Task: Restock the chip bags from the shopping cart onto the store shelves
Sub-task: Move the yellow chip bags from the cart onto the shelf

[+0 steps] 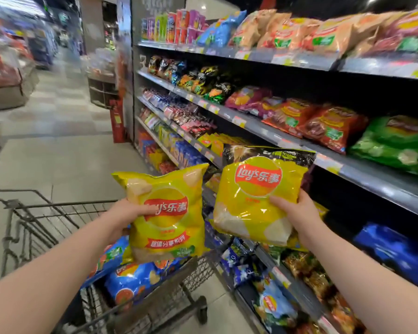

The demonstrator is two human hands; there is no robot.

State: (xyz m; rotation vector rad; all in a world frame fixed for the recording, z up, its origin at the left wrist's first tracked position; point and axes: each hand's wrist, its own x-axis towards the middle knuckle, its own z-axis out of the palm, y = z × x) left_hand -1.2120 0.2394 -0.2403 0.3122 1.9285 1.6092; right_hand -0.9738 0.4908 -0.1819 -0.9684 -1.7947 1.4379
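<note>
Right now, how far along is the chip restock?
Done: the shelves already carry many bags, but which came from the cart cannot be told. In hand: the left hand grips the left yellow bag over the cart; the right hand grips the right yellow bag near a dark gap in the shelves. Left: blue bags lie in the cart.

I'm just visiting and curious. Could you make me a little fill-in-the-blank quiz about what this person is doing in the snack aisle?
1. The left hand grips one chip bag and the right hand a second bag; both are ____ in colour.
2. The bags lying in the shopping cart are mainly ____.
3. The shelves stand on the person's ____ side.
Missing words: yellow; blue; right.
</note>
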